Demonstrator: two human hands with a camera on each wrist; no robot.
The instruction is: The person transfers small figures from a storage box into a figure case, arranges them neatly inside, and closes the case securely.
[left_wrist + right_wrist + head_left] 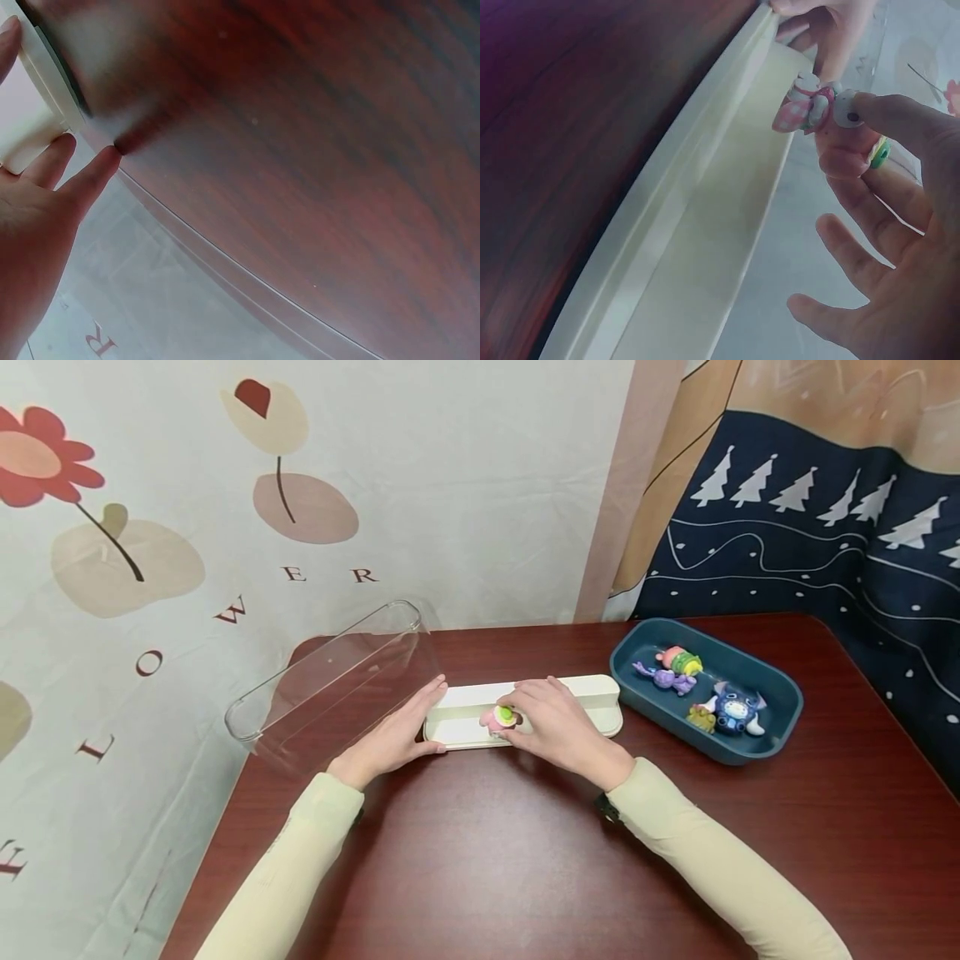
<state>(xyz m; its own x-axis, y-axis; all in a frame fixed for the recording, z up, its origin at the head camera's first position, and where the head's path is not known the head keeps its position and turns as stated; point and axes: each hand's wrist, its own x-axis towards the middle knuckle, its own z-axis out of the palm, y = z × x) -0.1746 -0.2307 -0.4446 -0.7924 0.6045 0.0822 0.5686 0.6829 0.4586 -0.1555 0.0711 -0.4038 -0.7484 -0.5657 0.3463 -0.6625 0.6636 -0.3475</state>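
A long cream tray with a raised ledge along its back lies on the table. At its left end my left hand holds it, thumb at the front edge and fingers at the back; the left wrist view shows this hand at the tray's end. Over the tray, my right hand pinches a small pink toy figurine with a green and yellow top. In the right wrist view the figurine is between thumb and fingertips, its white and pink-checked part pointing away from the palm. Whether it touches the tray I cannot tell.
A clear plastic cover stands at the back left, against the wall cloth. To the right of the tray is a dark blue bin holding several figurines, among them a purple one and a blue one.
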